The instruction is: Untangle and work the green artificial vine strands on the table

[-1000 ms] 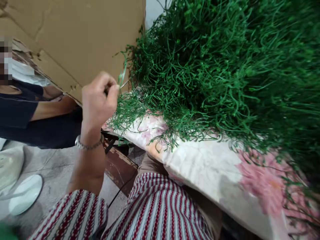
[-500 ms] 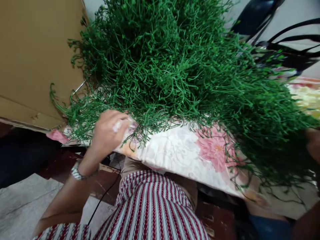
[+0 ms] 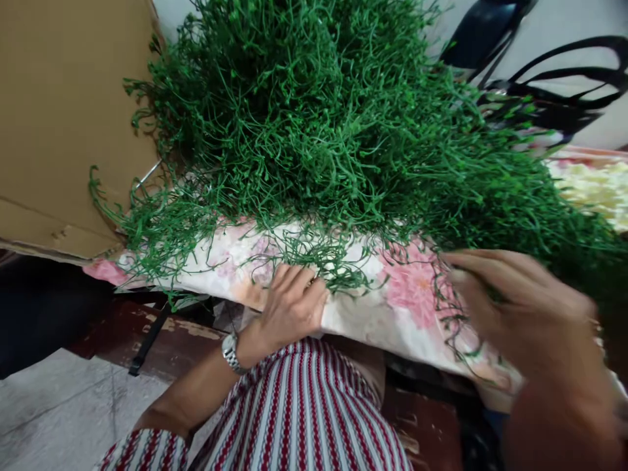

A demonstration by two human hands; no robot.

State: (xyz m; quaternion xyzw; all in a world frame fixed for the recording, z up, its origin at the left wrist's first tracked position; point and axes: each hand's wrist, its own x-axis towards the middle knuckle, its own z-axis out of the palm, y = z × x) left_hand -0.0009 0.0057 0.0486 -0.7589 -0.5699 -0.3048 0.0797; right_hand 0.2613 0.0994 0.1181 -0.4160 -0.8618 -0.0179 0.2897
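Note:
My left hand is closed around the stem end of a small bunch of thin green artificial sprigs, low over the near edge of the table. The sprigs fan out to the right of my fingers. My right hand, slightly blurred, hovers over the right part of the cloth with thumb and fingers pinched together; what they hold, if anything, I cannot make out. Beyond both hands rises a large heap of the same green greenery. Loose sprigs lie at its left end.
A flowered cloth covers the table. A cardboard box stands at the left. Pale yellow petals or flowers lie at the far right, near a dark chair and a bag with black handles.
My left hand has moved right and toward me from the heap's left end, with a bunch of sprigs in it. My right hand has come in leftward from the right edge.

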